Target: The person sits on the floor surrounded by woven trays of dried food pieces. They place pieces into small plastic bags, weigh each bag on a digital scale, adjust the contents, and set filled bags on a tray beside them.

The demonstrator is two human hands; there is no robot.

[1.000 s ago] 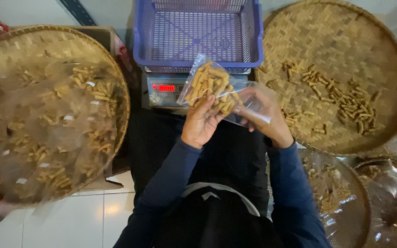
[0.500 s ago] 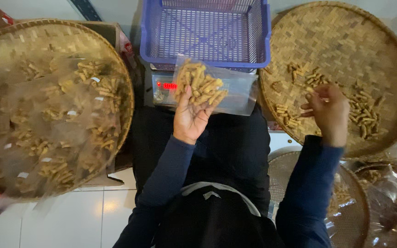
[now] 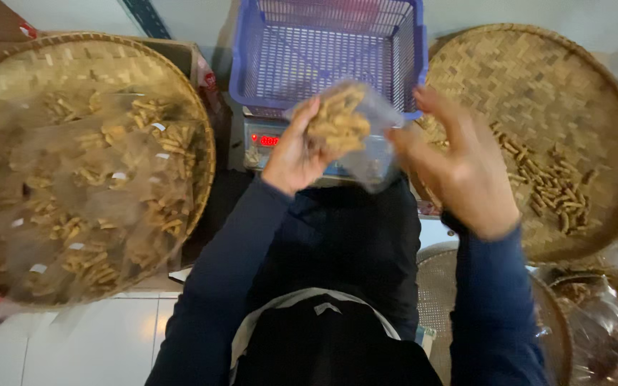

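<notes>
My left hand [image 3: 291,154] is closed around a clear plastic bag of short tan snack sticks [image 3: 337,121], holding it up in front of a digital scale [image 3: 270,139] with a red display. My right hand [image 3: 459,168] is just to the right of the bag with its fingers spread. Its thumb is at the bag's right edge, and motion blur hides whether it pinches the plastic. A blue plastic basket [image 3: 323,43] sits on top of the scale, behind the bag.
A round woven tray [image 3: 8,78] on the left holds several filled clear bags of sticks. Another round woven tray [image 3: 523,71] on the right holds loose sticks [image 3: 552,189]. More trays and bags [image 3: 595,322] lie at the lower right.
My right hand came back from the loose sticks on the right tray to the bag's right side. My left hand raised the bag and closed around it.
</notes>
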